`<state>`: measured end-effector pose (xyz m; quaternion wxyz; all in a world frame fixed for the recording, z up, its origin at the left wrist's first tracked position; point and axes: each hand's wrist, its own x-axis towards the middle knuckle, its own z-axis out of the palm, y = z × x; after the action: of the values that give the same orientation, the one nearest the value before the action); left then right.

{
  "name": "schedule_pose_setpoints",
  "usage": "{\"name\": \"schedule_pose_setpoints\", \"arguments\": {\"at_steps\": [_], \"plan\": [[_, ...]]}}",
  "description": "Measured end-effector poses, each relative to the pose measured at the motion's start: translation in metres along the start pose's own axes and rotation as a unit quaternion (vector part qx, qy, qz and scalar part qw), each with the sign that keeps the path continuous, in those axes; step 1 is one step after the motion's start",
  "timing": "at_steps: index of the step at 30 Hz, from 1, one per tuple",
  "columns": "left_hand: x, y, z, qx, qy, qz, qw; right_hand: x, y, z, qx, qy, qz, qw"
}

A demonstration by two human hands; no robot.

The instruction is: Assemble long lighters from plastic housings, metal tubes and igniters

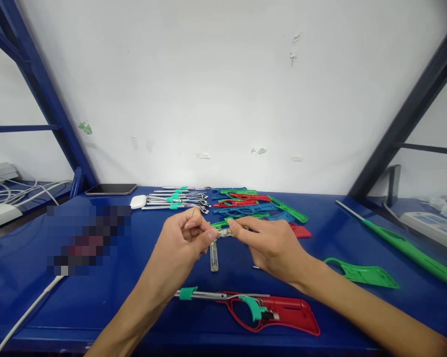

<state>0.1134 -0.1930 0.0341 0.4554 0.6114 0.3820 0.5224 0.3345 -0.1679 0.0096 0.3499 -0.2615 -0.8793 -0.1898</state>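
Observation:
My left hand [186,235] is closed in a pinch, its fingertips against one end of a small clear lighter tank [225,232]. My right hand [275,243] grips the other end of that tank between thumb and fingers, partly hiding it. Just below them, a second clear lighter tank [214,258] lies on the blue table [141,302]. Nearer the front edge rests a red lighter shell half [293,317], open side up. A metal tube with a teal collar [188,293] runs from it to the left, and a teal trigger [255,308] sits in its handle.
Metal tubes with teal parts and wires [174,200] lie at the back, beside red, green and blue shell pieces [253,201]. To the right are a green shell half [372,275] and a green lighter [405,243]. A phone [111,189] and white case [138,202] sit back left.

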Motion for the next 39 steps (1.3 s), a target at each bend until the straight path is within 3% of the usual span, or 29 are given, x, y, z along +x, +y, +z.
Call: {"name": "schedule_pose_setpoints", "arguments": {"at_steps": [7,11,14,18,22,25,33,39], "plan": [[0.003,0.0,-0.005,-0.011,-0.018,-0.021,1.0,0.004,0.001,-0.001,0.023,0.003,0.014,1.0],[0.005,0.005,-0.006,-0.009,-0.054,-0.034,0.998,0.011,0.004,-0.024,0.078,0.008,0.064,0.995],[0.0,0.001,0.004,0.091,-0.072,-0.01,0.993,0.004,-0.006,-0.052,0.109,0.035,0.159,0.981],[-0.015,-0.015,0.028,0.294,-0.156,0.067,0.941,-0.036,-0.032,-0.074,0.17,0.038,0.322,0.931],[-0.024,-0.026,0.043,0.342,-0.247,0.062,0.905,-0.083,-0.054,-0.069,0.126,0.053,0.389,0.911],[-0.023,-0.028,0.045,0.361,-0.281,0.053,0.888,-0.1,-0.061,-0.06,0.142,0.045,0.402,0.904],[-0.023,-0.034,0.045,0.371,-0.307,0.087,0.872,-0.1,-0.062,-0.048,0.194,-0.021,0.419,0.887],[-0.024,-0.034,0.046,0.367,-0.309,0.086,0.873,-0.101,-0.064,-0.049,0.187,-0.02,0.425,0.885]]}}
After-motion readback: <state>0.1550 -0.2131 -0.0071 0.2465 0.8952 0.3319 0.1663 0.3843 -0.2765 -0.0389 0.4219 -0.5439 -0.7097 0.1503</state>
